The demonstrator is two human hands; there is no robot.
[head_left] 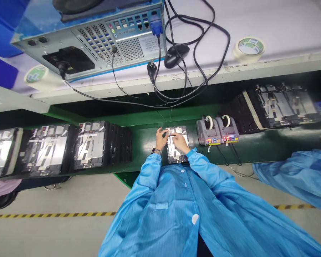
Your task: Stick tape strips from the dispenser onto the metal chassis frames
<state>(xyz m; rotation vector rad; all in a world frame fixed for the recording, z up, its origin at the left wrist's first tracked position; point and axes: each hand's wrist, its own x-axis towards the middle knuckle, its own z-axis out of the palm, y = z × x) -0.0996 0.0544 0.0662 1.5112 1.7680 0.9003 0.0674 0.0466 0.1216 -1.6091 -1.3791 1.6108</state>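
Note:
A flat metal-backed panel (184, 138) lies on the green bench (144, 146) in front of me. My left hand (161, 138) rests at its upper left corner, fingers bent and pinched against the edge. My right hand (179, 141) lies on top of the panel's middle, fingers curled and pressing down on its surface. I cannot make out anything small between the fingers. Both arms are in blue coat sleeves, with a watch on the left wrist.
Two tape dispensers (217, 130) stand right of the panel. Trays of similar panels (91, 144) line the bench to the left, more at far right (280, 105). A computer case (96, 35), mouse (176, 55), cables and tape rolls (250, 47) sit on the upper shelf. Another person's blue sleeve (296, 176) is at right.

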